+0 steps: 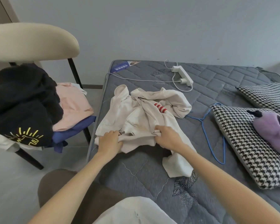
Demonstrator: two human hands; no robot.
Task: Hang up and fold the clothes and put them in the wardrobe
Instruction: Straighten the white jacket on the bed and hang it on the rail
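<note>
A crumpled cream hooded jacket (pixel 141 113) with red stripes on one sleeve lies on the grey mattress (pixel 136 175). My left hand (pixel 109 141) grips its near hem beside the zipper. My right hand (pixel 167 136) pinches a fold of the same hem a little to the right. A blue wire hanger (pixel 212 135) lies on the mattress to the right of the jacket, partly under a sleeve. A pile of clothes sits on the chair seat at left: a black garment with yellow print (pixel 23 107), a pink one (pixel 73 105) and a blue one (pixel 71 131).
The beige chair (pixel 31 41) stands left of the bed. A white power strip (pixel 183 75) with cables lies at the mattress's far side. Two houndstooth pillows (pixel 242 143) and a purple plush toy (pixel 271 130) occupy the right.
</note>
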